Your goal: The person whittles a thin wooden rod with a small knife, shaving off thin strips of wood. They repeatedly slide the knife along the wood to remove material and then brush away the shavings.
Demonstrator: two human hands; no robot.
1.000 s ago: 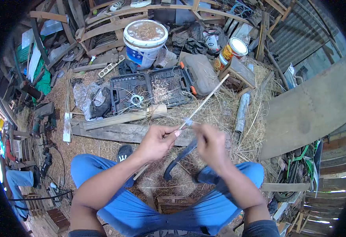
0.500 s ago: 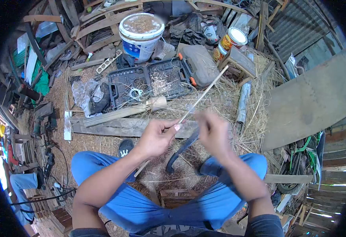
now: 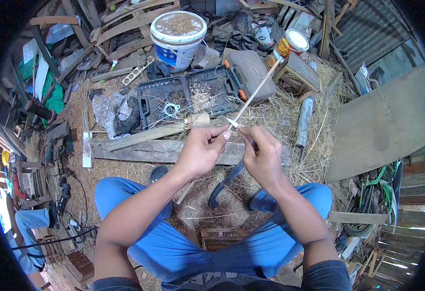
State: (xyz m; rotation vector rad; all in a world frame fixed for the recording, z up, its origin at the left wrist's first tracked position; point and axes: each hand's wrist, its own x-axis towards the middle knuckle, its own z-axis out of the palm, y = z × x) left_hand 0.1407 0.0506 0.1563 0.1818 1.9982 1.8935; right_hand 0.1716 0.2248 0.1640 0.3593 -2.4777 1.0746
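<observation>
A thin pale strip (image 3: 255, 93) slants from between my hands up toward the paint can. My left hand (image 3: 204, 149) pinches it near its lower part, thumb against fingers. Close beside, my right hand (image 3: 262, 153) is closed around a dark handle, with a small light-coloured blade or sliver (image 3: 233, 123) at the strip; which of the two I cannot make out. Below my right hand, a dark curved tool (image 3: 220, 187) slopes down between my knees. A lower piece of the strip shows under my left forearm.
A weathered plank (image 3: 154, 152) lies across the straw-strewn ground ahead. Beyond it are an open tool case (image 3: 164, 99), a closed case (image 3: 253, 75), a white-lidded bucket (image 3: 177, 41) and a small wooden stool (image 3: 300, 72). A large board (image 3: 382, 121) leans at the right.
My right hand has come down and left to meet my left hand at the strip. My left hand has risen a little. The view has shifted slightly.
</observation>
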